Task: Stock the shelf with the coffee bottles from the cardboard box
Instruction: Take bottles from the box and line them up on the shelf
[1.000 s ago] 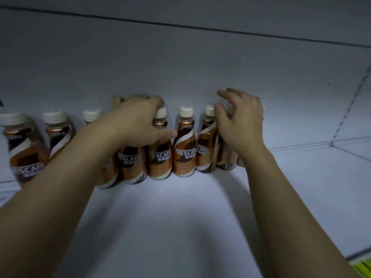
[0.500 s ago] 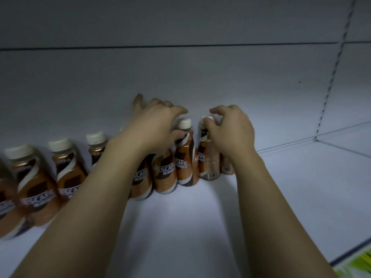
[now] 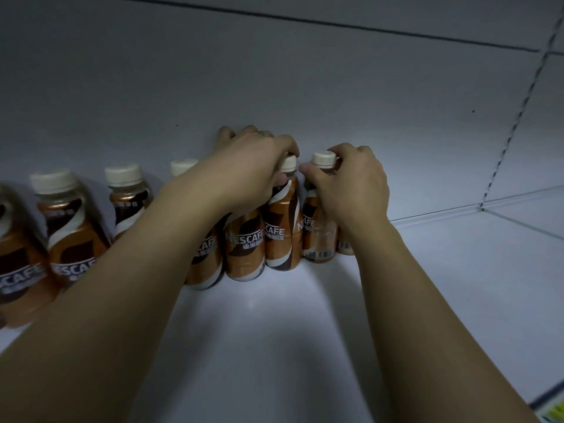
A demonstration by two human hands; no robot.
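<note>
While both bare forearms reach in from the near edge, the white shelf [image 3: 305, 346] fills the lower part of the view, dim except for a pale lit patch in front of the bottles. Behind it rises the grey back panel [image 3: 305, 87], with a perforated upright [image 3: 515, 123] running down its right side to the shelf corner. The coffee bottles [image 3: 76, 236] stand upright in one row along the foot of the back panel, from the far left edge to just past the middle, brown and orange labels facing out and white caps on top. The left forearm crosses in front of several of them.

The left hand [image 3: 253, 166] lies over the bottle tops near the row's right end. Its fingers are curled, with thumb and forefinger closed around the neck of the swirl-fronted bottle [image 3: 282, 227]. Just beside it, the right hand [image 3: 351, 184] grips the barcode-fronted bottle [image 3: 317, 236] at the neck, fingers wrapped behind and thumb at the front, below its white cap [image 3: 323, 158]. These two bottles stand touching. One more bottle shows partly behind the right wrist.
</note>
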